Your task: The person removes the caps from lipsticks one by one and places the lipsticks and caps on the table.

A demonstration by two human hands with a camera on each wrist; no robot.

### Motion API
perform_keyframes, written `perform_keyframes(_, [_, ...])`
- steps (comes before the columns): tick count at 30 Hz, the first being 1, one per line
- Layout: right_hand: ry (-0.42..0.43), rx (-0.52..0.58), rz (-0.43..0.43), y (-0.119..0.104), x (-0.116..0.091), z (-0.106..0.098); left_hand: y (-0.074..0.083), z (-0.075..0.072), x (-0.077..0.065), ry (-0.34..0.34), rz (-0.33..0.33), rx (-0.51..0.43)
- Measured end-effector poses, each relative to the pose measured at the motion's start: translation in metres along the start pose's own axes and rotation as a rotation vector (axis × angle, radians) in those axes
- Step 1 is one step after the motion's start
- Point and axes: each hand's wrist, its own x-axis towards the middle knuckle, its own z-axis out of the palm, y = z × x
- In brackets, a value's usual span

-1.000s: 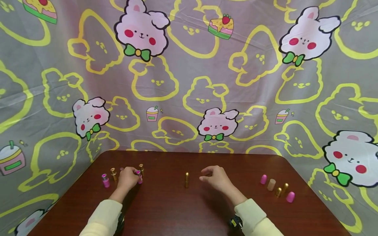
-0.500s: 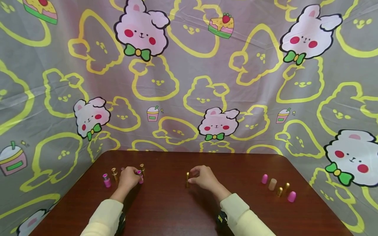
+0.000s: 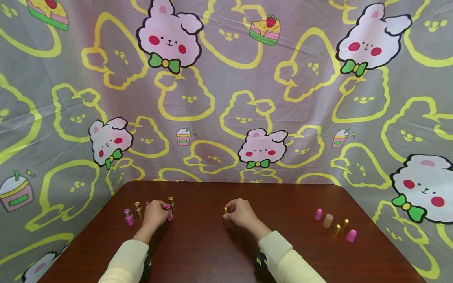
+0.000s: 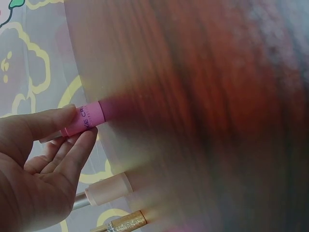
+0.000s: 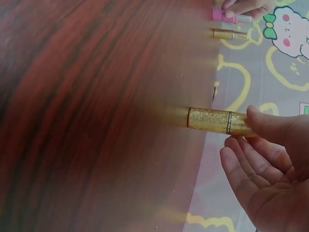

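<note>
My left hand pinches an uncapped pink lipstick tube between thumb and fingers at the table's left side. It stands upright, and lettering shows on its side in the left wrist view. Near the table's middle, my right hand has its thumb and fingers at the upper part of a gold glittery lipstick. That lipstick stands upright with its cap on, a dark ring marking the joint between cap and base. The thumb hides the top end of the cap in the right wrist view.
Around my left hand stand uncapped lipsticks: a pink one, gold ones and a beige one. Loose caps stand at the right: pink, translucent beige and gold. A cartoon-print cloth hangs behind the brown table.
My right hand has moved left from beside the gold lipstick and now holds its upper part. My left hand stays at the pink lipstick.
</note>
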Motion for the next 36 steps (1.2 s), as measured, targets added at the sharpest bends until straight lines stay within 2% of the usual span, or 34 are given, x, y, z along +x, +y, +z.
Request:
perform_keyframes(12, [-0.008, 0.019, -0.005, -0.002, -0.007, -0.006, -0.001, 0.001, 0.001, 0.003, 0.001, 0.018])
perform_keyframes(18, [0.02, 0.043, -0.031, -0.009, -0.015, -0.017, 0.0, -0.002, 0.001, -0.02, 0.007, 0.04])
perform_keyframes(30, [0.061, 0.107, -0.078, -0.019, -0.031, -0.041, -0.001, 0.002, 0.003, -0.01, 0.024, 0.093])
perform_keyframes(36, [0.085, 0.142, -0.067, -0.025, -0.037, -0.054, -0.003, 0.004, 0.004, -0.012, 0.038, 0.096])
